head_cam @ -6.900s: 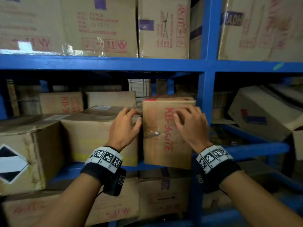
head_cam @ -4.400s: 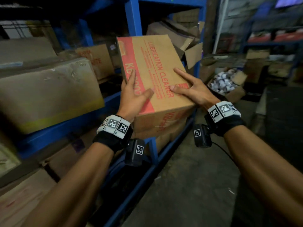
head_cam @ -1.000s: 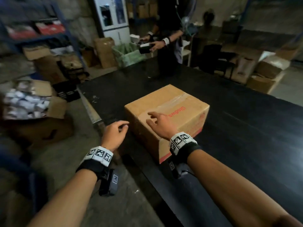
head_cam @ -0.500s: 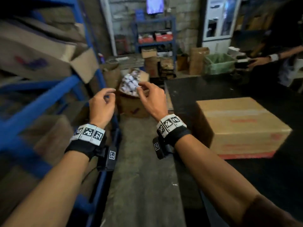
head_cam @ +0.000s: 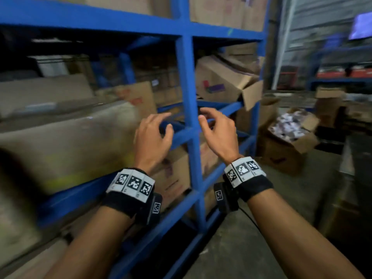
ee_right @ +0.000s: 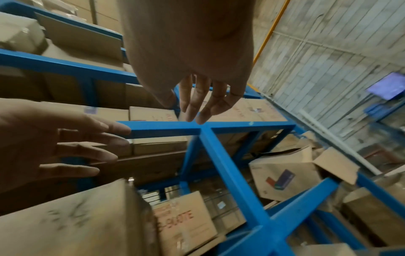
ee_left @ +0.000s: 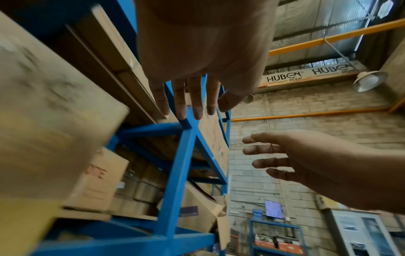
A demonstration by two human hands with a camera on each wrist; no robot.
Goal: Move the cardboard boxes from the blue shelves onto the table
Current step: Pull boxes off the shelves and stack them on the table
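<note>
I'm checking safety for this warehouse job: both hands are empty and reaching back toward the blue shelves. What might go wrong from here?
1. The left hand and right hand straddle the blue upright post, so knuckles may strike it.
2. The torn box lies tilted with a loose flap and might slide if bumped.
3. The open box on the floor beside the shelves may catch a foot.

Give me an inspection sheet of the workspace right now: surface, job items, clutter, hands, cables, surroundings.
Surface: table not in view; grey concrete floor beside the rack.
Job's things: brown cardboard boxes sit on the blue metal shelves; none held.
Clutter: torn box with hanging flap; open floor carton of white packets.
Hands: left hand and right hand empty, fingers loosely spread, in front of the rack.
Cables: thin black lead below right wrist.
Surroundings: block wall, wall screen.
</note>
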